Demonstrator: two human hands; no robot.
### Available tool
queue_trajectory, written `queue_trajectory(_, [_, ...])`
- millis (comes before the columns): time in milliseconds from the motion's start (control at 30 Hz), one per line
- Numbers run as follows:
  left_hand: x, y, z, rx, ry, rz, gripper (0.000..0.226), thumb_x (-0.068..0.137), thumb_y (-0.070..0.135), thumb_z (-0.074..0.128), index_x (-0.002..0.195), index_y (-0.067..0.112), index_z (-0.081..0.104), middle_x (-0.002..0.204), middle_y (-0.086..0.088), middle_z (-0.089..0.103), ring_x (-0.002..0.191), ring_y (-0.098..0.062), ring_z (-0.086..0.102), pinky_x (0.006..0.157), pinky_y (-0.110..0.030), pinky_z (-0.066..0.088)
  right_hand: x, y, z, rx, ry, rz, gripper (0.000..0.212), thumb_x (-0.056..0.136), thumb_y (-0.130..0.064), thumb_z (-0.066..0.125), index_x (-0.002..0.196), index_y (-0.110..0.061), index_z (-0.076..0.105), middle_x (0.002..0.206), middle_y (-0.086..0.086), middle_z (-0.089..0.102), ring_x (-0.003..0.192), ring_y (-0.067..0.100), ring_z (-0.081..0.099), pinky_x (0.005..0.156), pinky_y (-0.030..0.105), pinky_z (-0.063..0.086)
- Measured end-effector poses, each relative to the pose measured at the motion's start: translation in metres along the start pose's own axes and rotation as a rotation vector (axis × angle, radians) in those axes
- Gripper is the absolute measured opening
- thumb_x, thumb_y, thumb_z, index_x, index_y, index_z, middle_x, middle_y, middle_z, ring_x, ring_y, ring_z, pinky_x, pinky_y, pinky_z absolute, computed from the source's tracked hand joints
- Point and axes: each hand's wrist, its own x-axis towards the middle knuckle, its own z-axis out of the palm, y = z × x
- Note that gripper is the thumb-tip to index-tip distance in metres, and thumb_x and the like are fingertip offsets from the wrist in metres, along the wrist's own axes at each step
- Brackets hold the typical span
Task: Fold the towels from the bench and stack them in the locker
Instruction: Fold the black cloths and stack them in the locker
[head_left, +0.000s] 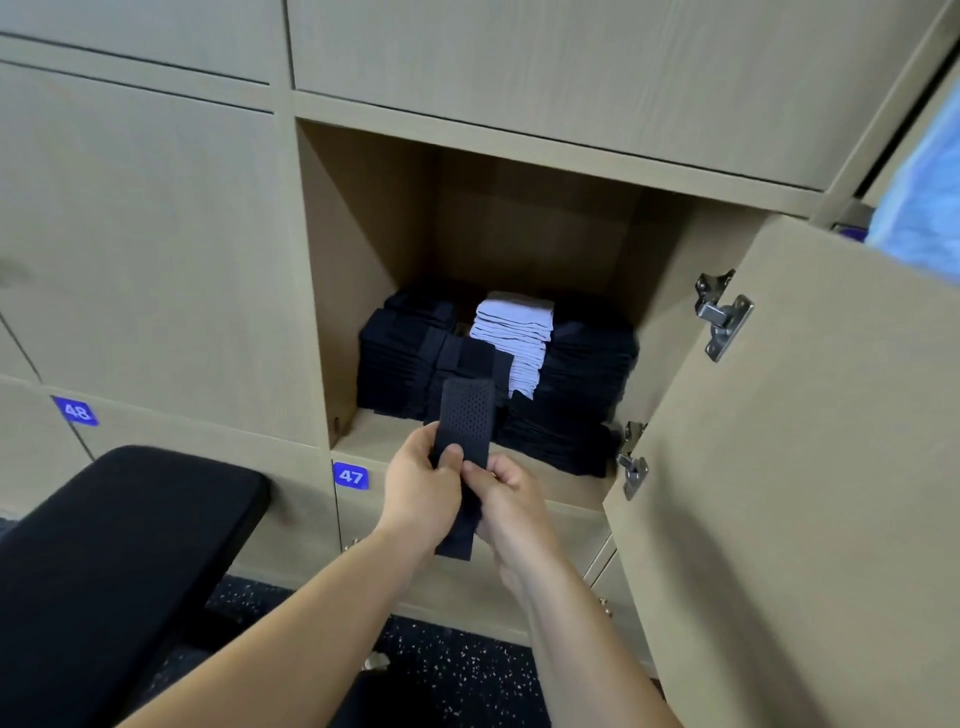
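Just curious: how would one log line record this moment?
left grip: holds dark towel | right grip: holds it too | locker: open, towel stacks inside

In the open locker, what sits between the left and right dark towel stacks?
Head view: a stack of white folded towels, with a lower dark stack in front of it.

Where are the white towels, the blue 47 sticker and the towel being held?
white towels (514, 332): head view, front of the pale stack.
47 sticker (350, 476): head view, middle of the blue label.
held towel (464, 415): head view, its dotted upper part.
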Motion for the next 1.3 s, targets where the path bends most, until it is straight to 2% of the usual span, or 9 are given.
queue_trajectory(167, [-0.001, 0.000, 0.001, 0.095, -0.085, -0.002, 0.033, 0.100, 0.013, 0.050, 0.132, 0.012, 0.058, 0.123, -0.004, 0.067, 0.112, -0.021, 0.062, 0.103, -0.041, 0.048, -0.005, -0.011, -0.007, 0.221, -0.030, 0.078, 0.021, 0.098, -0.005, 0.048, 0.101, -0.009, 0.068, 0.094, 0.009, 0.074, 0.083, 0.018, 0.070, 0.080, 0.034, 0.056])
queue_trajectory(333, [0.011, -0.010, -0.002, 0.181, -0.085, 0.005, 0.042, 0.100, 0.020, 0.053, 0.141, 0.011, 0.049, 0.134, -0.002, 0.059, 0.123, -0.017, 0.054, 0.100, -0.024, 0.038, 0.012, -0.018, -0.029, 0.064, 0.177, 0.107, 0.015, 0.094, -0.007, 0.056, 0.103, -0.006, 0.068, 0.095, 0.014, 0.072, 0.092, 0.029, 0.067, 0.088, 0.046, 0.053])
queue_trajectory(367, [0.015, -0.014, -0.003, 0.198, -0.081, 0.009, 0.043, 0.100, 0.021, 0.054, 0.141, 0.012, 0.049, 0.135, -0.003, 0.058, 0.123, -0.017, 0.054, 0.099, -0.023, 0.037, 0.020, -0.019, -0.037, -0.037, 0.242, 0.073, 0.015, 0.093, -0.007, 0.057, 0.102, -0.001, 0.066, 0.090, 0.014, 0.070, 0.102, 0.036, 0.064, 0.080, 0.041, 0.053])
queue_trajectory(433, [0.024, -0.021, -0.005, 0.223, -0.074, 0.018, 0.044, 0.099, 0.022, 0.056, 0.141, 0.012, 0.049, 0.134, -0.003, 0.059, 0.123, -0.016, 0.054, 0.098, -0.023, 0.037, 0.039, -0.023, -0.053, -0.293, 0.336, -0.069, 0.014, 0.093, -0.007, 0.054, 0.085, 0.002, 0.060, 0.073, 0.007, 0.054, 0.078, 0.013, 0.036, 0.061, 0.029, 0.036])
queue_trajectory(500, [0.035, -0.028, -0.004, 0.249, -0.081, 0.026, 0.045, 0.098, 0.022, 0.057, 0.141, 0.013, 0.049, 0.134, -0.003, 0.059, 0.123, -0.016, 0.053, 0.099, -0.023, 0.037, 0.061, -0.030, -0.068, -0.640, 0.426, -0.215, 0.021, 0.094, -0.011, 0.047, 0.075, -0.004, 0.048, 0.069, 0.004, 0.047, 0.071, 0.022, 0.043, 0.061, 0.031, 0.028])
queue_trajectory(667, [0.066, -0.046, 0.002, 0.280, -0.086, 0.045, 0.044, 0.096, 0.021, 0.060, 0.139, 0.017, 0.050, 0.130, 0.001, 0.061, 0.116, -0.012, 0.054, 0.099, -0.024, 0.039, 0.119, -0.040, -0.089, -1.371, 0.651, -0.524, 0.035, 0.097, -0.016, 0.045, 0.130, -0.020, 0.055, 0.113, 0.002, 0.067, 0.096, 0.027, 0.064, 0.064, 0.030, 0.039])
queue_trajectory(800, [0.083, -0.064, 0.005, 0.277, -0.102, 0.045, 0.043, 0.095, 0.020, 0.061, 0.137, 0.020, 0.052, 0.124, 0.003, 0.063, 0.115, -0.011, 0.055, 0.098, -0.024, 0.038, 0.164, -0.014, -0.105, -1.503, 0.651, -0.789, 0.038, 0.065, 0.000, 0.071, 0.101, -0.009, 0.072, 0.088, 0.005, 0.074, 0.072, 0.025, 0.070, 0.055, 0.027, 0.052])
queue_trajectory(1033, [0.100, -0.086, 0.009, 0.325, -0.131, 0.091, 0.042, 0.093, 0.020, 0.064, 0.133, 0.026, 0.053, 0.113, 0.013, 0.064, 0.110, -0.002, 0.055, 0.094, -0.022, 0.036, 0.193, 0.029, -0.118, -1.647, 0.509, -0.745, 0.043, 0.077, -0.007, 0.039, 0.105, -0.008, 0.071, 0.102, 0.009, 0.072, 0.089, 0.025, 0.070, 0.081, 0.035, 0.057])
queue_trajectory(1300, [0.103, -0.097, 0.018, 0.404, -0.146, 0.140, 0.043, 0.092, 0.022, 0.065, 0.133, 0.031, 0.052, 0.113, 0.017, 0.064, 0.111, -0.001, 0.056, 0.093, -0.020, 0.037, 0.190, 0.041, -0.117, -1.608, 0.500, -0.677, 0.042, 0.077, -0.008, 0.042, 0.107, -0.007, 0.071, 0.104, 0.009, 0.072, 0.094, 0.024, 0.070, 0.074, 0.032, 0.055])
